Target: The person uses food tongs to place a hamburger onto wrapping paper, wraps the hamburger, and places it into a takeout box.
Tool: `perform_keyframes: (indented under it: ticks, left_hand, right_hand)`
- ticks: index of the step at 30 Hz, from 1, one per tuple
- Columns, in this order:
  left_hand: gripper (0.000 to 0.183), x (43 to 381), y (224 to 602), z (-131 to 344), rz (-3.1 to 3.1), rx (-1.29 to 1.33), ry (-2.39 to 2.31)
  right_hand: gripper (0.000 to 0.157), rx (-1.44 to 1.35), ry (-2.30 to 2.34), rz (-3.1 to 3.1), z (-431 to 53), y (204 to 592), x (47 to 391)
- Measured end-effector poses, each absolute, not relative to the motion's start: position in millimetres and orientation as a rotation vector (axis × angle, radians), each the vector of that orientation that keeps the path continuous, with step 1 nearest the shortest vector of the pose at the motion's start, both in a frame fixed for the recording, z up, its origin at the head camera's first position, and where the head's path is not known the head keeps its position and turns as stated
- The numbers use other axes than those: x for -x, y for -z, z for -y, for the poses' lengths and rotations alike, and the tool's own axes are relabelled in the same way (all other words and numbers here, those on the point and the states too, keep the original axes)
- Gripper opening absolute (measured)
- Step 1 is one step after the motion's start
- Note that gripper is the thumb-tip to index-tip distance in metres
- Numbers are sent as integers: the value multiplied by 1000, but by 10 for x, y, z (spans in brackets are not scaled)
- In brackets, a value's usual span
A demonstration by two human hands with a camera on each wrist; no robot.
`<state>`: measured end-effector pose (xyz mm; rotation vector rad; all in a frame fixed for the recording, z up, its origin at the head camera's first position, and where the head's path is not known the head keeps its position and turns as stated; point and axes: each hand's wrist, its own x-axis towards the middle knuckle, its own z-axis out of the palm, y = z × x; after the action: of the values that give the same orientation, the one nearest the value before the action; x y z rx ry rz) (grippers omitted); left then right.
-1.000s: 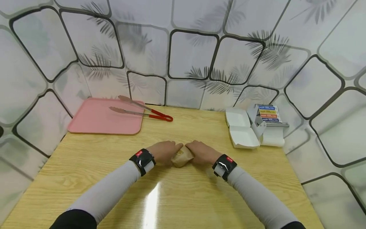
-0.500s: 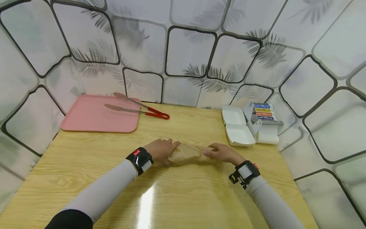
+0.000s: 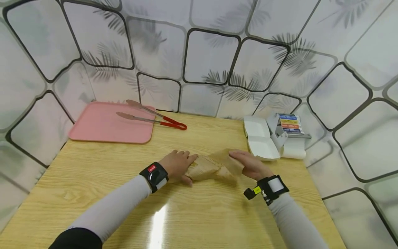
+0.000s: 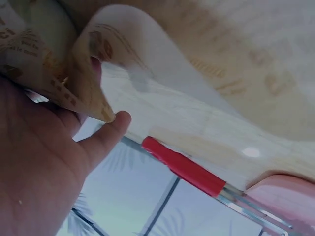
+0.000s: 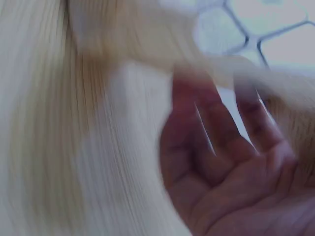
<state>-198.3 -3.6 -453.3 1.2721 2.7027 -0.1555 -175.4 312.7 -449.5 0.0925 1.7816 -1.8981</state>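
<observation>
A printed brown paper wrap (image 3: 203, 167) with a bulky content lies mid-table; what is inside stays mostly hidden. My left hand (image 3: 177, 164) holds the wrap's left end, with fingers over the top and thumb along the near side. In the left wrist view, a digit of that hand touches a pointed corner of the paper (image 4: 101, 105), and a loose sheet edge curls up. At the other end, my right hand (image 3: 250, 164) holds a raised flap of the paper (image 3: 227, 159) at its fingertips. The right wrist view is blurred there.
Red-handled tongs (image 3: 172, 123) lie partly across a pink tray (image 3: 109, 126) at the back left. At the back right are an open white carton (image 3: 262, 147) and a label dispenser (image 3: 290, 124) with a roll. A patterned wall stands behind the table.
The right hand has moved from beside the left hand to the right, first drawing out the wrap's right end, then raising its flap. The left hand stays on the wrap, its thumb now showing.
</observation>
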Motion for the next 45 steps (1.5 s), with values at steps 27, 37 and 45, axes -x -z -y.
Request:
perform_keyframes:
  ticks: [27, 37, 45]
  left_hand:
    - [100, 1977, 4616, 39, -2695, -1239, -252]
    - [93, 1974, 4761, 85, -2617, -1312, -272]
    - [103, 1994, 4732, 203, -2448, -1211, -665]
  right_hand:
    - [44, 722, 1035, -2477, -2231, 4272, 1526]
    - [47, 1090, 818, -2754, -2199, 4650, 1617]
    - [56, 1078, 503, -2867, -2109, 4817, 1590]
